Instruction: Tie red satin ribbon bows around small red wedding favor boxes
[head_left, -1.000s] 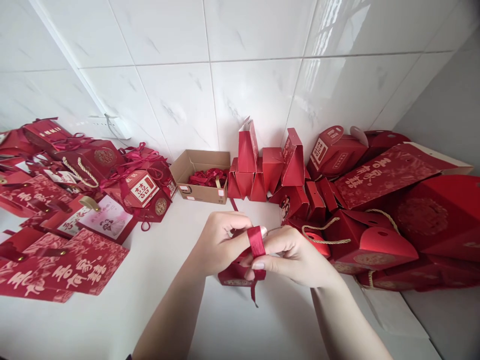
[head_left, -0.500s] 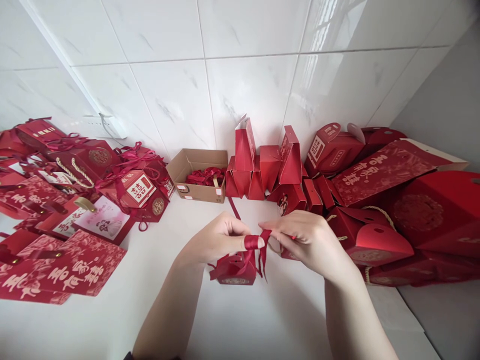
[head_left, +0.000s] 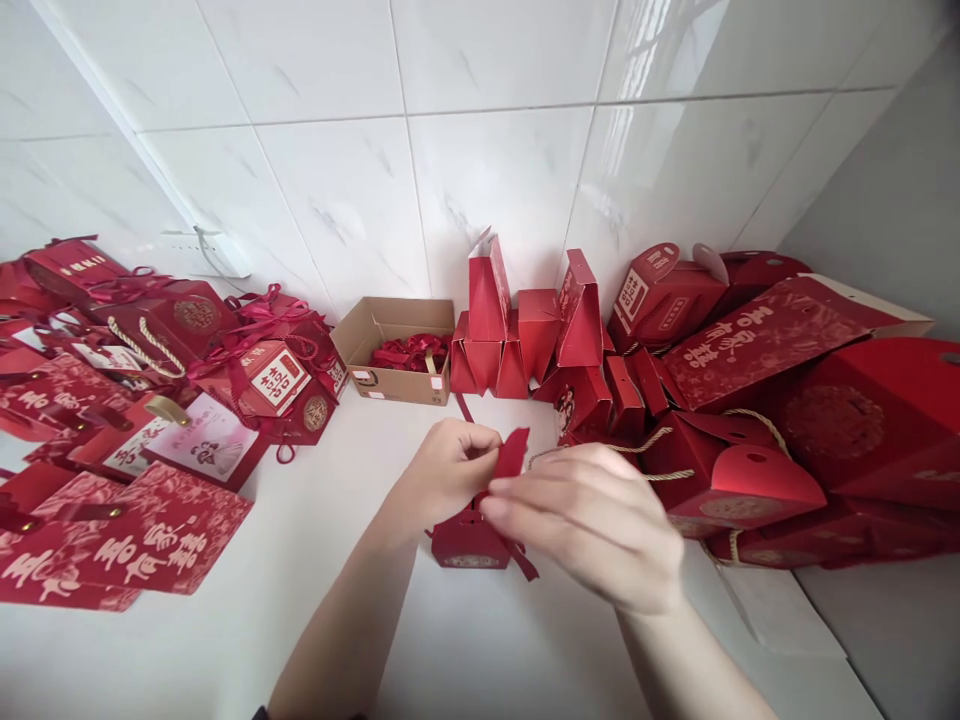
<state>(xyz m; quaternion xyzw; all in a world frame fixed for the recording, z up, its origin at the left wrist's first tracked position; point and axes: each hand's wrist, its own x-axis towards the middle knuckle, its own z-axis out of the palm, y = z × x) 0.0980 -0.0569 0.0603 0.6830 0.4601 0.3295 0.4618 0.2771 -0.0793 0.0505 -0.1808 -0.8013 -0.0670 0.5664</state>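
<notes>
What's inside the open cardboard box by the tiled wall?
Inside the cardboard box is a heap of what looks like red ribbon, with one pale strip. Whatever lies underneath the heap is covered and cannot be seen.

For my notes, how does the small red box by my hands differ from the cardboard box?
The small red box carries a pale gold pattern; the cardboard box is brown with white labels. The small red box is smaller and nearer you; the cardboard box stands by the wall. Your left hand and right hand are at the small red box; neither touches the cardboard box. Both boxes are on the white table.
</notes>
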